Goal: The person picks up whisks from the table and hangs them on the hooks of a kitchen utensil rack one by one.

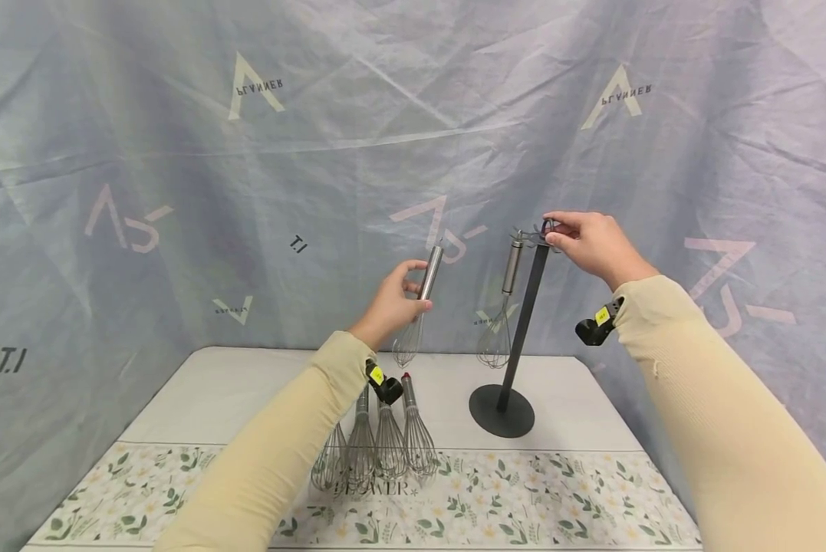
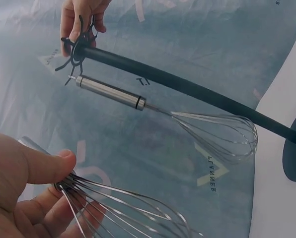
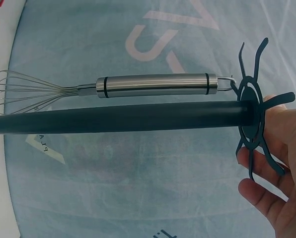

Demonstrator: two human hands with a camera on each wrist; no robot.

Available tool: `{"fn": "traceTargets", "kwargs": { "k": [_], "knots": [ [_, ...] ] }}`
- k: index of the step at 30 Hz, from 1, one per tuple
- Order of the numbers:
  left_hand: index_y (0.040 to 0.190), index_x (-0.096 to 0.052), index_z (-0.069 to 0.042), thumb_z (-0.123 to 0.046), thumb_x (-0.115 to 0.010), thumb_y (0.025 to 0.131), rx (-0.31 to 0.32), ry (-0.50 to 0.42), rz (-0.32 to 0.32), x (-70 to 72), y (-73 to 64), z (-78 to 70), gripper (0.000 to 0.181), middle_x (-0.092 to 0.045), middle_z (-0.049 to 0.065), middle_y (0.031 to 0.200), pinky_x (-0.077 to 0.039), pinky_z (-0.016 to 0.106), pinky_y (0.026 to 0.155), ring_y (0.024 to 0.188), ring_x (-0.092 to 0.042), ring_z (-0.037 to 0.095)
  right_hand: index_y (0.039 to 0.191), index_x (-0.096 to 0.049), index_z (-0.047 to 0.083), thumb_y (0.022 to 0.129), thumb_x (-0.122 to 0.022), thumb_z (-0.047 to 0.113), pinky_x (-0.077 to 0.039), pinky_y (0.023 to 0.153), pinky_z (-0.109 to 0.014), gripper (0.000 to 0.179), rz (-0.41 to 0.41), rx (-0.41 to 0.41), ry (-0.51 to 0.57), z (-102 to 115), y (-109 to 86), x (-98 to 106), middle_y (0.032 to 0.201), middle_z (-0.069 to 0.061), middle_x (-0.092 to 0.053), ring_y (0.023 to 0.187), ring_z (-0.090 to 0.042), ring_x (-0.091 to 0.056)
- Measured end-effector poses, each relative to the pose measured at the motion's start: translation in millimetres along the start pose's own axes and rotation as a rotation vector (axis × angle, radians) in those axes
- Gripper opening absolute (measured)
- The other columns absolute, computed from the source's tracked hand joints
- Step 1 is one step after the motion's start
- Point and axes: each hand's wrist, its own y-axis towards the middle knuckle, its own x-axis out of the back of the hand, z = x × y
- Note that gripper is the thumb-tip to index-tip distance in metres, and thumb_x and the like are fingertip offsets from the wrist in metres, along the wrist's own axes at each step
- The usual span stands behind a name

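Observation:
My left hand grips a steel whisk by its handle, thumb on one side and fingers on the other. The whisk's wire loops point down, and it is held above the table, left of a dark utensil stand. At the stand's top, my right hand pinches the loop above the ring of curved hooks. Another whisk hangs by its handle's end loop from one hook, wires down, alongside the pole.
Several more whisks lie side by side on the table, partly behind my left forearm. The stand's round base rests right of them. A floral strip crosses the table's front. A grey printed cloth hangs behind.

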Motion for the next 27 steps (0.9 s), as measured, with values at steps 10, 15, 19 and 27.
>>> {"fn": "traceTargets", "kwargs": {
  "k": [10,15,19,27],
  "knots": [
    [0.143,-0.048,-0.027,0.001,-0.076,0.089,-0.070,0.132,-0.003,-17.7,10.8,-21.2,0.067,-0.064,0.009,0.104,-0.047,0.035,0.064,0.075,-0.061,0.024,0.153,-0.047,0.013,0.105,-0.058,0.027,-0.046,0.095,-0.059,0.051,0.001,-0.015,0.015,2,0.0,-1,0.129,-0.023,-0.064,0.119,-0.041,-0.059],
    [0.143,-0.048,-0.032,-0.005,-0.078,0.089,-0.097,0.243,-0.004,-28.8,13.5,-31.6,0.068,-0.065,0.004,0.104,-0.046,0.036,0.064,0.078,-0.062,0.023,0.153,-0.047,0.012,0.105,-0.058,0.027,-0.047,0.095,-0.058,0.051,0.000,-0.022,0.013,2,-0.7,-1,0.128,-0.023,-0.064,0.118,-0.040,-0.060],
    [0.143,-0.048,-0.034,-0.006,-0.079,0.088,-0.125,0.322,-0.011,-35.2,12.9,-37.9,0.069,-0.066,0.000,0.101,-0.046,0.036,0.064,0.075,-0.062,0.021,0.153,-0.047,0.012,0.104,-0.059,0.026,-0.047,0.095,-0.058,0.052,-0.003,-0.022,0.011,3,-1.5,-2,0.128,-0.022,-0.065,0.118,-0.040,-0.060],
    [0.141,-0.051,-0.035,-0.009,-0.083,0.084,-0.156,0.394,-0.024,-47.4,16.0,-41.1,0.070,-0.067,-0.002,0.100,-0.045,0.035,0.064,0.073,-0.061,0.019,0.153,-0.046,0.013,0.105,-0.059,0.028,-0.046,0.096,-0.059,0.052,0.000,-0.025,0.008,3,-1.9,-1,0.129,-0.023,-0.064,0.120,-0.041,-0.059]
  ]
}}
